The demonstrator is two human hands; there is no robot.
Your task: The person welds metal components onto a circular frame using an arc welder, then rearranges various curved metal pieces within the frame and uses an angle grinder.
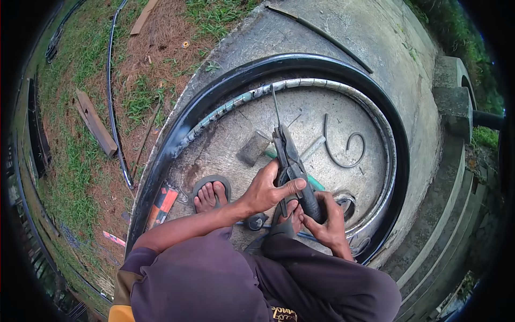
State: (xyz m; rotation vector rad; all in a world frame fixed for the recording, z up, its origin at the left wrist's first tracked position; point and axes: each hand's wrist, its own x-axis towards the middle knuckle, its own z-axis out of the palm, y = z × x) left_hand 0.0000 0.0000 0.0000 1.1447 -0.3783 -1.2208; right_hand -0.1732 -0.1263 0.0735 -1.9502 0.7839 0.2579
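Both hands are on a dark clamp-like tool in front of my knees. A long thin rod stands out from its far end, over the ring on the ground. My left hand is closed round the middle of the tool, with its thumb lying across it. The fingers of my right hand wrap the thick black near end. Beyond the tool, a large black curved channel lies round an inner banded ring. A pale smudge marks the channel's left side. What the tool's lower part touches is hidden by my hands.
Inside the ring lie a mallet-like block, a curled black hose and a green tube. An orange box sits left of my foot. A wooden plank lies on the grass; concrete steps run along the right.
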